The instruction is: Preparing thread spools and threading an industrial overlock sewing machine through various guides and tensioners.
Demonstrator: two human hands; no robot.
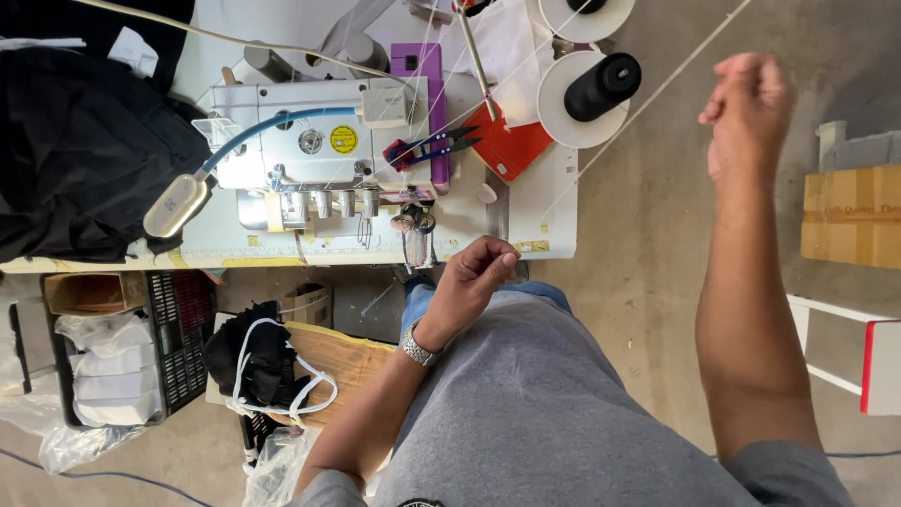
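A person seated at a white counter (554, 202) worked a length of pale thread (648, 99) between two bare hands, seen from a head-worn camera looking down. The right hand (748, 113), raised at the upper right of the frame, had its fingers (751, 70) closed together, apparently pinching the thread, which ran as a taut line from that hand down and left toward the counter's right edge. The left hand (474, 277), at the centre of the frame just below the counter's front edge, had its fingers (497, 258) curled together with the tips meeting; whether thread lay between them could not be told. A metal wristwatch (418, 347) sat on the left wrist.

On the counter, in the upper middle of the frame, stood a white overlock sewing machine (319, 141) with a blue-necked lamp (178, 202) bending off its left side. A pair of blue-handled thread snips (432, 145) lay against the machine's right side, beside a purple panel (422, 66). To the right of these lay a red piece (511, 145), and above it a black thread cone (605, 84) stood on a white disc. Dark fabric (84, 150) was heaped at the upper left.

Below the counter, at the lower left, a black crate (183, 329) held white plastic bags (103, 366), with a bundle of black cloth and white cord (267, 366) beside it. A cardboard box (849, 216) stood at the right edge on the concrete floor (638, 272). The person wore a grey shirt (544, 422).
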